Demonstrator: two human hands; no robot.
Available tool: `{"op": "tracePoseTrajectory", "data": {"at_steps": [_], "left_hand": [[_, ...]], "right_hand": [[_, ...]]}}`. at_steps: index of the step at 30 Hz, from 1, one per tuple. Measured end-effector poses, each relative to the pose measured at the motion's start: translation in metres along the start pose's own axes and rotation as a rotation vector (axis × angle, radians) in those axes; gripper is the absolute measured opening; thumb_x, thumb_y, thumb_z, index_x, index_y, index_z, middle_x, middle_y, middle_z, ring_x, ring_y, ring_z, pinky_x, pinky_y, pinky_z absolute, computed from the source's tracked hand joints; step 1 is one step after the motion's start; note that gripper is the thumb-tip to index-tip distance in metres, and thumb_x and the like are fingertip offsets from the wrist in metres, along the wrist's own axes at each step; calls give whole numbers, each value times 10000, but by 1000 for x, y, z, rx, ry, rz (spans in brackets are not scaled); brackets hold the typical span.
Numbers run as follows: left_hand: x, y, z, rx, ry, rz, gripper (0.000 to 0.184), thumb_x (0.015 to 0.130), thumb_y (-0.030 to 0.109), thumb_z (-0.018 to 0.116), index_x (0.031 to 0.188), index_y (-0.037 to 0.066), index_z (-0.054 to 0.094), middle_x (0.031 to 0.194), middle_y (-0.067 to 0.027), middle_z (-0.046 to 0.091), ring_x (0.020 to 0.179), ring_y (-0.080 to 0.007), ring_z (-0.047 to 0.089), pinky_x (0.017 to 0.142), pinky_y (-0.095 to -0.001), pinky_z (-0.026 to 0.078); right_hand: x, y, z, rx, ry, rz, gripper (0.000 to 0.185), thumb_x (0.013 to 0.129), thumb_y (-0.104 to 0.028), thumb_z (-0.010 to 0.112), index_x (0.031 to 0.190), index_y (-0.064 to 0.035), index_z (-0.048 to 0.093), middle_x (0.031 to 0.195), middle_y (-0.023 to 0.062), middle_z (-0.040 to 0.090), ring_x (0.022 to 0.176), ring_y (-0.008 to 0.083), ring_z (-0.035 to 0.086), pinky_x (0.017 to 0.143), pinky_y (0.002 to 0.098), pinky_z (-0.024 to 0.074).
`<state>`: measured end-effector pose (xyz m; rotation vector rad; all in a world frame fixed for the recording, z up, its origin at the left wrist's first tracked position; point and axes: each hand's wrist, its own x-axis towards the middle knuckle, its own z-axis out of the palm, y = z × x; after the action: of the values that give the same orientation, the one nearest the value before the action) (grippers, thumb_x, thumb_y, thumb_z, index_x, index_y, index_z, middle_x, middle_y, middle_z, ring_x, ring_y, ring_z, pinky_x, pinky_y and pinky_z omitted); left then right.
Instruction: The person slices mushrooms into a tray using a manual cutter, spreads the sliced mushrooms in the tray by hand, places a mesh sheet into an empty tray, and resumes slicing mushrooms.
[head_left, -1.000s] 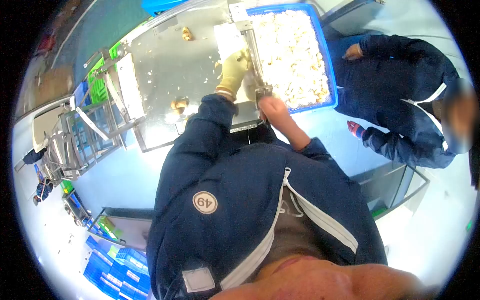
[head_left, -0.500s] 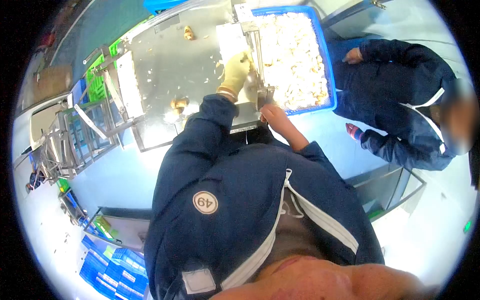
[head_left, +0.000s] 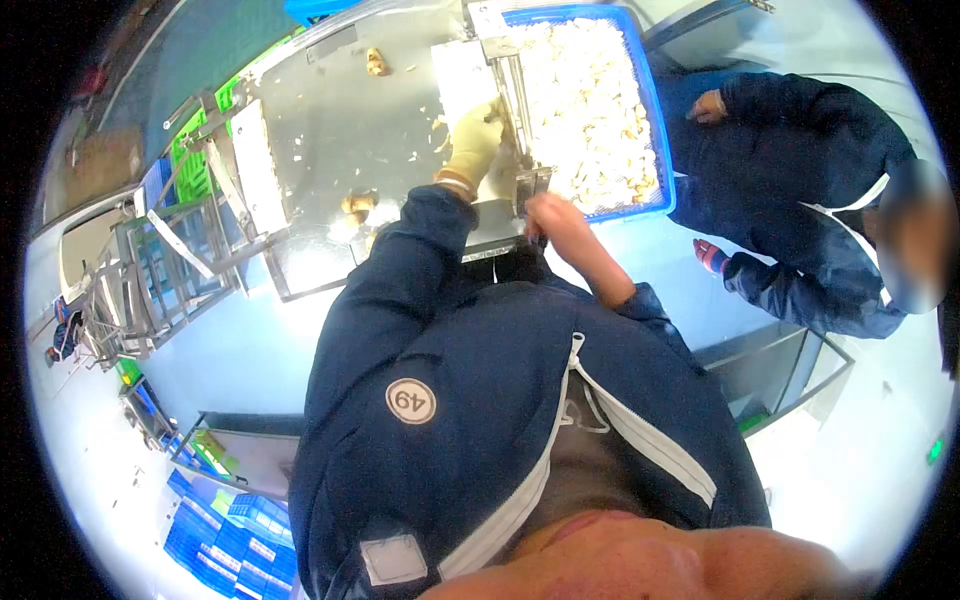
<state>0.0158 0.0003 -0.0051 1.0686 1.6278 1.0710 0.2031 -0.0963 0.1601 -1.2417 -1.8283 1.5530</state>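
Observation:
My left hand (head_left: 476, 140), in a pale yellow glove, rests on the white board (head_left: 460, 80) beside a metal cutting bar (head_left: 515, 110). Its fingers are bent, and what lies under them is hidden. My right hand (head_left: 556, 218) is bare and closed around the handle at the near end of the bar. Right of the bar, a blue basket (head_left: 664, 150) holds many pale cut pieces (head_left: 590, 120). On the metal table (head_left: 340, 110) to the left lie small scraps, a brown piece (head_left: 376, 62) at the back and another brown piece (head_left: 358, 205) nearer me.
A co-worker in dark clothes (head_left: 790, 160) stands at the right, one hand near the basket. Metal frames (head_left: 170, 270) and green crates (head_left: 190, 170) are at the left. Blue crates (head_left: 230, 540) are stacked at the lower left. Another metal-edged table (head_left: 780, 370) stands at the right.
My right hand and the bar's handle have shifted slightly down and back up. My left hand stays at the board with small movements.

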Motion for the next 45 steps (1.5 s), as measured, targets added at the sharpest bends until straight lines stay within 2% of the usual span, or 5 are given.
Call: {"op": "tracePoseTrajectory", "data": {"at_steps": [18,32,35,41,45], "left_hand": [[-19,49,-1,374,174,199,254,867,58,517,1084,-2,636,864,-145,682,744,-201,632,717,-310,498],[-22,93,4,-531,-103,-209,158,918,90,536,1016,-24,584,841,-80,635,708,-163,609,631,-272,507],[7,101,-12,-44,45,427,289,883,89,563,1161,6,559,930,-144,635,855,-207,622,737,-306,507],[102,74,-131,972,676,264,274,774,133,644,1045,91,653,921,-187,651,883,-360,632,765,-374,517],[103,38,-160,937,366,204,233,790,153,617,1014,117,670,939,-181,665,874,-361,637,764,-398,518]], "right_hand": [[2,-9,-3,-95,10,-38,263,892,-186,409,753,4,526,705,161,554,654,342,560,621,419,438],[-7,45,21,-156,54,-152,167,859,-128,487,751,-3,515,692,125,534,630,267,536,572,366,416],[-5,44,16,-141,41,-109,234,877,-175,476,731,1,522,675,120,553,623,253,541,578,357,421],[-6,39,17,-21,23,45,137,846,-93,490,732,-17,490,701,151,540,627,327,549,552,390,433],[-7,45,17,-68,7,-17,196,873,-137,473,735,-1,505,684,164,537,627,325,555,558,385,429]]}}
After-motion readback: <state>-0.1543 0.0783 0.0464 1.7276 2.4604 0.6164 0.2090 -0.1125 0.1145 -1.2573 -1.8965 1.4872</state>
